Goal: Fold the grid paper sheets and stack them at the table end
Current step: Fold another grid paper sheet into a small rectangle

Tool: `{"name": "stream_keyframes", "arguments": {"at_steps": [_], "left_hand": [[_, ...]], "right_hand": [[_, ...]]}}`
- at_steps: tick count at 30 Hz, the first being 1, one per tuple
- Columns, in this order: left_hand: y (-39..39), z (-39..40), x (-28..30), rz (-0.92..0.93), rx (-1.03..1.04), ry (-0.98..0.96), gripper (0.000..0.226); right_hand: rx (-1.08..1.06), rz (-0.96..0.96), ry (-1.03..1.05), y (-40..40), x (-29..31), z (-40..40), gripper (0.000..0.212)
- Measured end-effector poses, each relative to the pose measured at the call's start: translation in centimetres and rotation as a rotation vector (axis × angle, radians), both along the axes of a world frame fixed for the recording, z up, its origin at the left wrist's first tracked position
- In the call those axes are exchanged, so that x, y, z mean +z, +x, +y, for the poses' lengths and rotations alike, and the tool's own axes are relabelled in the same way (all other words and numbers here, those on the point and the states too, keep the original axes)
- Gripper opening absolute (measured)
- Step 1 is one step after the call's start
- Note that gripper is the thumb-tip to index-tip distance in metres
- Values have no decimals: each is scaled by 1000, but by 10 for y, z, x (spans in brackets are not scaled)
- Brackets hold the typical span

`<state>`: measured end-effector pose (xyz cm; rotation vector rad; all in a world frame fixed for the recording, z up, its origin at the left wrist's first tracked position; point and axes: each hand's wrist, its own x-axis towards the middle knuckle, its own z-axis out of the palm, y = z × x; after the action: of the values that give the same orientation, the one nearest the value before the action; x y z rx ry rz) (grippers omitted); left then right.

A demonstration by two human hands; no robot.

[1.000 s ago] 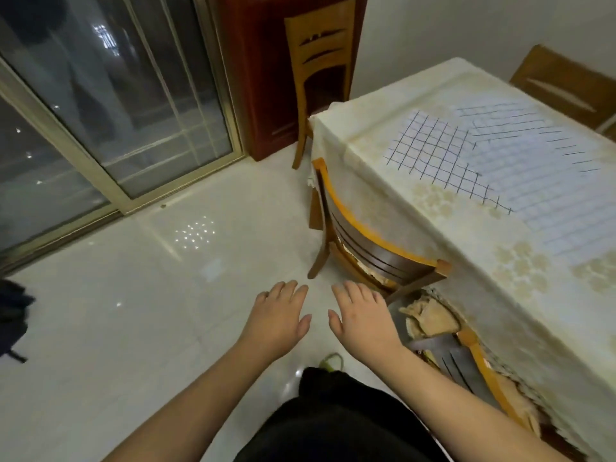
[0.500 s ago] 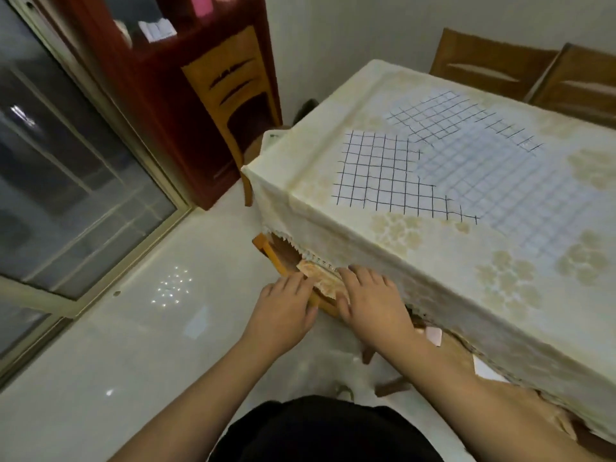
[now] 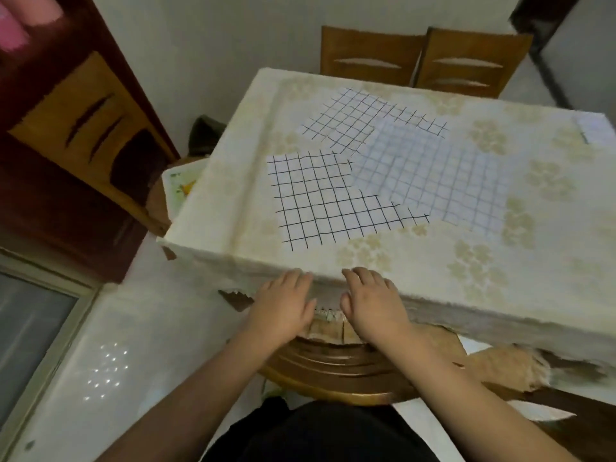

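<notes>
We see the left hand (image 3: 283, 308) and the right hand (image 3: 373, 303) side by side at the near edge of the table with the cream flower-patterned tablecloth (image 3: 233, 201). Both are palm down with fingers spread flat and loosely extended, holding nothing; their fingertips reach the rim of the cloth where it drops over the near edge, though we cannot tell whether they press on it. Beneath the hands the curved back of a brown wooden chair (image 3: 333, 371) is tucked under the table.

Further in on the tabletop lie the grid paper sheets, all unfolded and flat. A white sheet with bold dark grid lines (image 3: 320, 201) sits nearest us, toward the left near corner. A paler sheet with faint blue grid lines (image 3: 433, 175) lies to its right, overlapping its right part, about the middle of the table. Another white sheet with thin dark grid lines (image 3: 346, 123) lies beyond them toward the far edge, partly covered by the pale one. A small white piece of paper (image 3: 595, 128) rests at the far right corner, too blurred to make out.

Two wooden chairs with slotted backs (image 3: 420, 58) stand against the far edge, and a dark red wooden cabinet (image 3: 50, 178) stands off the left end.
</notes>
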<state>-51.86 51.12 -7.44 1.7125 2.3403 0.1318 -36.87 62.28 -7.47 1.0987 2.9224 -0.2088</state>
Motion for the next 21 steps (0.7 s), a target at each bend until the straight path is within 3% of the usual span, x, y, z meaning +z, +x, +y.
{"name": "stream_keyframes", "arguments": {"at_steps": [9,21], "left_hand": [[-76,65,-34,-4,-219,-108,57],[-76,151,-113,-106,-77,-368,63]], "right_hand": [[-209,-10,-33,-42,-7,18,54],[-223,-43,-148,-74,-64,79,56]]}}
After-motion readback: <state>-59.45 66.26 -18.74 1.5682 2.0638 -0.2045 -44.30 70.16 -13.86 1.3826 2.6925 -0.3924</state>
